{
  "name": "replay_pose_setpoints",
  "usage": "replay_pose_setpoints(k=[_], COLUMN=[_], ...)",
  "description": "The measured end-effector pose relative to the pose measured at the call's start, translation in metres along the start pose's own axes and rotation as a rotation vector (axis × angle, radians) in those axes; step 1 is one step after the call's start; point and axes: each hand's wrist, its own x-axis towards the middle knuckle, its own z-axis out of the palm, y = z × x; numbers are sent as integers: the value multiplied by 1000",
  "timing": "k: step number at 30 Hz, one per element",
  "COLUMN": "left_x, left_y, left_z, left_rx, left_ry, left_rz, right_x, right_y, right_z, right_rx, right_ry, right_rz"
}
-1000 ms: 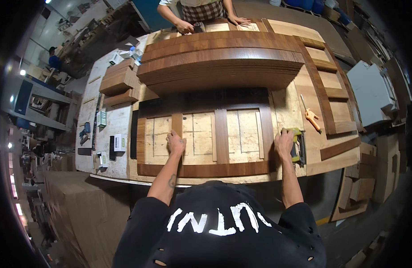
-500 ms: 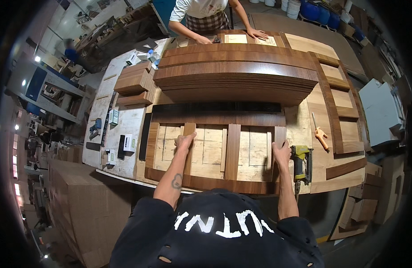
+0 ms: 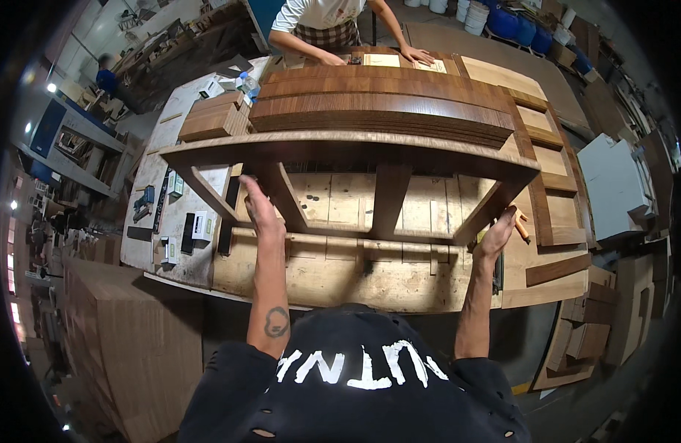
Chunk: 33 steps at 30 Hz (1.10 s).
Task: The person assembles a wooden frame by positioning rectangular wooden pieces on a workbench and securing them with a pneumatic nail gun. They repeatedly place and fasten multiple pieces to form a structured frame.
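A dark brown wooden frame (image 3: 391,196) with several crosspieces is tipped up on the worktable, its far rail raised and its near rail low. My left hand (image 3: 265,214) holds it by the left inner crosspiece, fingers pointing up and partly hidden behind the wood. At the right end piece, my right hand (image 3: 497,235) is closed round the edge. Beneath my right hand a nail gun (image 3: 498,272) is mostly covered. Just beyond that hand lies an orange-handled tool (image 3: 522,230), partly hidden by the frame.
Behind the frame stands a long stack of brown boards (image 3: 385,111). Another assembled frame (image 3: 536,170) lies at the right. Small boxes (image 3: 202,225) and a blue-green tool (image 3: 144,201) sit on the worktable (image 3: 318,284) at the left. Across it, a co-worker's hands (image 3: 416,55) rest on wood.
The frame lay flat and is now tilted up, its far rail lifted toward me. My left hand has moved left and up, my right hand slightly right.
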Motion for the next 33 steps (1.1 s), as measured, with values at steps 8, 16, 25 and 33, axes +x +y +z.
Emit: replay_pose_setpoints(k=[8, 16, 25, 33], left_x=[-19, -80, -133, -130], left_y=[-40, -74, -134, -145], left_z=[-33, -84, -162, -183], left_rx=[-592, -929, -769, 33], left_ry=[-203, -13, 61, -157], left_rz=[-120, -434, -822, -978], right_x=[-11, -5, 6, -30], right_y=[77, 137, 108, 147], right_z=[-10, -65, -109, -64], right_rx=[790, 1012, 31, -897], right_ry=[48, -196, -648, -663], right_rz=[314, 696, 739, 184])
